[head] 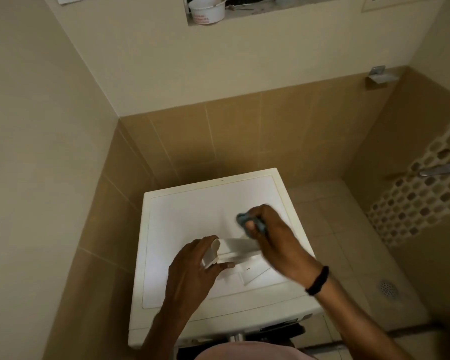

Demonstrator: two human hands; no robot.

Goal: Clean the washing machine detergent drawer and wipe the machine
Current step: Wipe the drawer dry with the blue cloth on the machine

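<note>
Tan tiled walls (231,131) close in a narrow corner, with paler plaster above them. A pale tiled floor (335,216) runs along the right side. The white washer (192,203) stands in the corner against the left and far walls, seen from above, its flat top bare at the far end.

The white drawer (240,249) is out of the machine, over the near half of the washer's top and lying crosswise from left to right. Whether it rests on the top or is held just above it cannot be told.

The left hand (192,271) grips the drawer's left end. Its fingers are curled over the far side and its thumb lies along the near edge, so the hand is half closed round that end.

The right hand (273,237) is at the drawer's right end, somewhat blurred. Its fingers are bunched round a blue cloth (243,219), with the thumb pressed onto it. The cloth sticks out on the far left of the fist, just above the drawer's far right corner. A black band (318,280) circles the right wrist.

High on the far wall, a white tub (207,10) sits in a niche. A metal holder (379,75) is fixed to the wall at the far right. A tap (442,169) juts from the patterned right wall, and a round drain (389,289) lies in the floor near it.
</note>
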